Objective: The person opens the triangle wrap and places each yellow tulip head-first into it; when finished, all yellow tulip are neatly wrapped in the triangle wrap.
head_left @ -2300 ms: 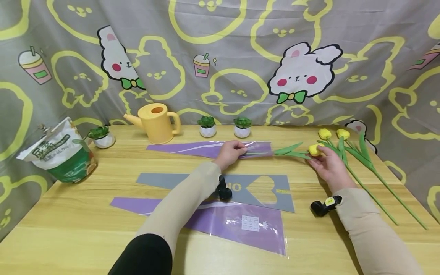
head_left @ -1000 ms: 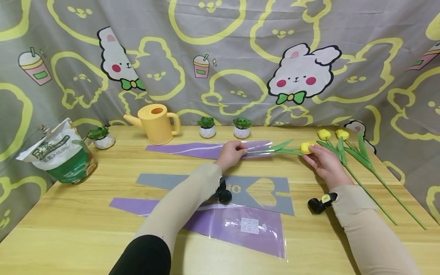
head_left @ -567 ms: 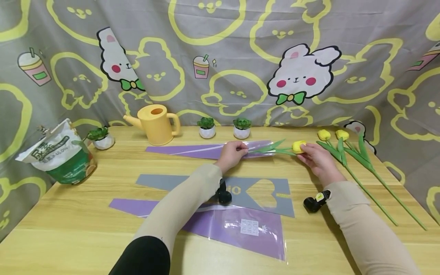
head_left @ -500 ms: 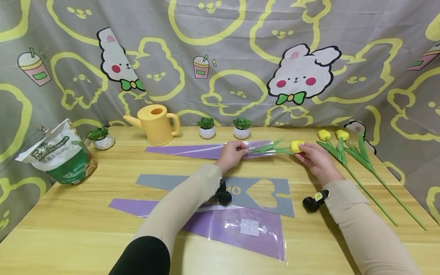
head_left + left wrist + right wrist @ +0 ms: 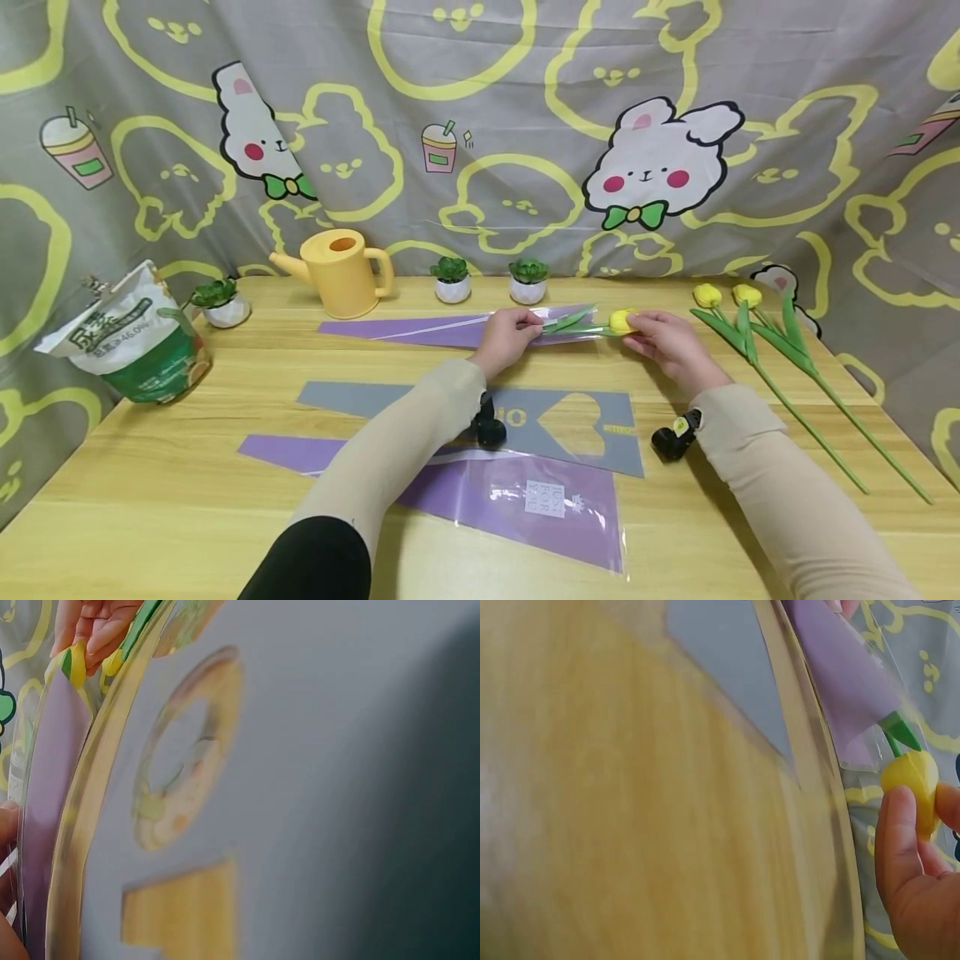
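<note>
My right hand (image 5: 670,343) pinches the yellow head of an artificial tulip (image 5: 619,322) between thumb and fingers. The tulip's green leaves and stem lie within the wide end of a purple and clear flower sleeve (image 5: 420,331) at the back of the table. My left hand (image 5: 508,340) pinches that sleeve near its middle, hiding part of it. In the right wrist view the tulip head (image 5: 910,778) sits just outside the sleeve's edge, a leaf tip poking out beside it. The lower stem is hidden behind my left hand and the purple film.
A grey sleeve (image 5: 615,408) and another purple sleeve (image 5: 540,533) lie nearer me. Two more tulips (image 5: 817,375) rest at the right. Along the back stand a yellow watering can (image 5: 343,279) and small potted plants (image 5: 453,289); a green-white bag (image 5: 153,358) stands left.
My right hand has moved left with the tulip, sliding its stem and leaves into the sleeve until its head is close to the opening. My left hand has stayed on the sleeve.
</note>
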The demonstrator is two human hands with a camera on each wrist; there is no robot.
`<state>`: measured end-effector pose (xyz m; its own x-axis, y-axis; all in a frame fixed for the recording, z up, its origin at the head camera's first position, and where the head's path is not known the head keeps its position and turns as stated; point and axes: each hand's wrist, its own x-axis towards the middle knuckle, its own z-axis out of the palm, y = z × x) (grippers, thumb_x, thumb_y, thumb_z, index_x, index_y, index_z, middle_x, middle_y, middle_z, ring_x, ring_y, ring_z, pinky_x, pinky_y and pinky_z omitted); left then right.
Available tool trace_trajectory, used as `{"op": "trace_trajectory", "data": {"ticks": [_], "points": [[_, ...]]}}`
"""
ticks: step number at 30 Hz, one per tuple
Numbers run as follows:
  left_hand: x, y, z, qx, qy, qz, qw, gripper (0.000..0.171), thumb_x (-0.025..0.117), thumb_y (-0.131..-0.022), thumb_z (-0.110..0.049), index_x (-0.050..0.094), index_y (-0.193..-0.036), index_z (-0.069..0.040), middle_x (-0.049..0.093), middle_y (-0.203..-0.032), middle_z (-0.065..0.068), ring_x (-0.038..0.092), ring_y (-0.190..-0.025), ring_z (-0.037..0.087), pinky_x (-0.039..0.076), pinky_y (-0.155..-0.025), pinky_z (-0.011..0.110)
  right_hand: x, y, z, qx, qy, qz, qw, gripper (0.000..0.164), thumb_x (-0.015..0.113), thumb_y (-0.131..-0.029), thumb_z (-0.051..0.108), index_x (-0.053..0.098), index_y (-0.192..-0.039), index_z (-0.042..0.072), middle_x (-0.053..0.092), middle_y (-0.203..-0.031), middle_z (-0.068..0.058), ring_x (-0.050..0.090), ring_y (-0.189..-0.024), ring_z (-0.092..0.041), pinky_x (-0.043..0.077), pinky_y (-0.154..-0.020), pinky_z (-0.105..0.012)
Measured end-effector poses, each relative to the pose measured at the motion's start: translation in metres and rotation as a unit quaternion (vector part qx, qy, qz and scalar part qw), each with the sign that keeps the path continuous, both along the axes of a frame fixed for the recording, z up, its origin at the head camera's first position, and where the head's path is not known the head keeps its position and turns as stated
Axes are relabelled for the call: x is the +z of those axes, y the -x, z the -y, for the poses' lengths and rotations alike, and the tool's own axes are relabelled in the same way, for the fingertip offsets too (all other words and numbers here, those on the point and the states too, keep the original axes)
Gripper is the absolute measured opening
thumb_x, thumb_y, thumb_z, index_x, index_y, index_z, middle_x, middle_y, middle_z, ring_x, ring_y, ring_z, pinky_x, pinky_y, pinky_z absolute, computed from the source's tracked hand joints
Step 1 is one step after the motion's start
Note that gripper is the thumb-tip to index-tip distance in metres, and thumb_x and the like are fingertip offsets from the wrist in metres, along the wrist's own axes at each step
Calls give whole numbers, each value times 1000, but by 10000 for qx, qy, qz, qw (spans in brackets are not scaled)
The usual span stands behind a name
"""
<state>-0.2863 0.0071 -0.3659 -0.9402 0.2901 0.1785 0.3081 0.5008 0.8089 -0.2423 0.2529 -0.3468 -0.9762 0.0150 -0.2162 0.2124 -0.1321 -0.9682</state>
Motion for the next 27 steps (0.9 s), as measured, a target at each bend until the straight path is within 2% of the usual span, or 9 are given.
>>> {"op": "trace_trajectory", "data": {"ticks": [8,11,16,19,23,27], "points": [[-2,1,-1,28,-19,-37,10000,9,63,-88,-12,70,-92,-7,69,-95,4,61,-92,17,47,-82,28,-1,2,6,164,-235,-7,9996,18,54,-93,10,41,-105,5,54,-90,1,59,-77,-5,50,-77,-16],[-2,1,-2,55,-38,-104,9999,9,64,-87,-11,70,-91,-7,69,-96,4,61,-93,17,47,-84,28,0,3,9,236,-399,-21,9989,24,52,-93,9,38,-112,1,49,-97,-4,58,-77,-4,50,-79,-16],[-2,2,-2,108,-43,-166,9998,8,64,-87,-11,70,-91,-8,69,-95,4,60,-93,17,46,-85,29,1,4,16,385,-504,-37,9980,46,50,-93,3,25,-129,-11,41,-107,-12,61,-79,-5,49,-81,-18],[-1,1,-2,125,-31,-206,9997,8,64,-87,-11,70,-90,-8,69,-95,4,59,-93,17,46,-85,29,2,4,19,438,-664,-49,9968,42,50,-92,0,29,-127,-11,44,-103,-11,61,-77,-6,50,-79,-18],[0,0,-2,124,22,-258,9996,8,64,-87,-12,70,-90,-8,69,-95,4,60,-93,17,46,-84,29,2,5,22,428,-1121,-91,9927,29,54,-91,3,40,-116,-6,54,-86,1,60,-71,-3,51,-72,-17],[-1,0,-2,80,12,-255,9996,9,63,-87,-12,70,-91,-8,69,-95,4,61,-93,17,47,-83,29,1,6,24,439,-1397,-122,9891,28,57,-90,6,44,-113,-5,55,-81,6,59,-71,-2,50,-71,-16]]}}
